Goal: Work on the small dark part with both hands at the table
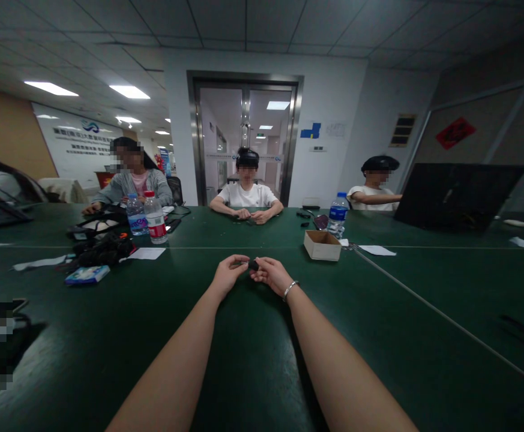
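Observation:
In front of me, above the green table [252, 348], my two hands meet around a small black object [253, 264], too small and dark to name. My right hand [274, 277], with a silver bracelet [290, 290] at its wrist, pinches this object between thumb and fingers. From the other side my left hand [228, 277] closes its thumb and fingertips at the object's left end. Fingers cover much of it.
An open cardboard box [322, 247] stands right of my hands, by a water bottle [337, 215]. Two bottles [154, 219], a black bundle [104, 247] and a blue-white packet [87, 275] lie left. A black monitor [460, 195] is far right. Several people sit around the table.

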Action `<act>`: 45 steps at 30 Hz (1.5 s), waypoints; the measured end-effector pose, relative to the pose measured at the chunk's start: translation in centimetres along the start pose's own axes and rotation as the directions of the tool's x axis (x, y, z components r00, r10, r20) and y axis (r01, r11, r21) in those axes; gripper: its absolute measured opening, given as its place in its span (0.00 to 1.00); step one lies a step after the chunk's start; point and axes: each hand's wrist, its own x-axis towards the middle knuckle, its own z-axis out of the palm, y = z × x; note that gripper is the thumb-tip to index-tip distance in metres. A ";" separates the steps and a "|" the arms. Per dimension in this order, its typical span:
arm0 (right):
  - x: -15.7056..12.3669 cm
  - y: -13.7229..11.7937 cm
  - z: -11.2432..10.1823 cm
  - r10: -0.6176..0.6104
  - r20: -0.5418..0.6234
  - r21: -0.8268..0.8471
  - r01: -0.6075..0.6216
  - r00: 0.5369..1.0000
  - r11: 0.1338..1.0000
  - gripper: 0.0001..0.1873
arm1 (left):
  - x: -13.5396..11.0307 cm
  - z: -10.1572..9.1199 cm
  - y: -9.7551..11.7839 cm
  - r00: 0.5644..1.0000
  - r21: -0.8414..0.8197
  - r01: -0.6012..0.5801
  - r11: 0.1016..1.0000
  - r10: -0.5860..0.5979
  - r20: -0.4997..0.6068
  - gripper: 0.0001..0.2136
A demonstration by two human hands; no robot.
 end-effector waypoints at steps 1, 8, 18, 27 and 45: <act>0.0 0.0 0.0 -0.007 0.004 0.003 0.007 1.000 1.000 0.07 | 0.0 0.0 0.0 1.000 -0.027 0.003 1.000 -0.003 0.002 0.16; 0.1 0.1 0.1 0.010 -0.020 -0.003 -0.010 1.000 1.000 0.07 | 0.4 0.2 -0.8 0.983 -0.019 0.142 0.990 -0.144 -0.112 0.17; 0.0 -0.1 0.2 0.006 -0.020 0.005 -0.006 1.000 1.000 0.06 | 0.6 -0.1 -1.0 0.984 -0.057 0.131 0.990 -0.137 -0.112 0.18; 0.0 0.0 -0.1 -0.001 0.004 0.010 0.001 1.000 1.000 0.07 | 0.2 -0.2 -0.6 0.997 -0.057 0.079 0.995 -0.078 0.003 0.15; 0.2 0.0 -0.3 -0.012 0.011 0.027 0.012 1.000 1.000 0.05 | 0.0 0.4 -0.5 0.999 0.155 0.026 0.988 -0.020 -0.040 0.16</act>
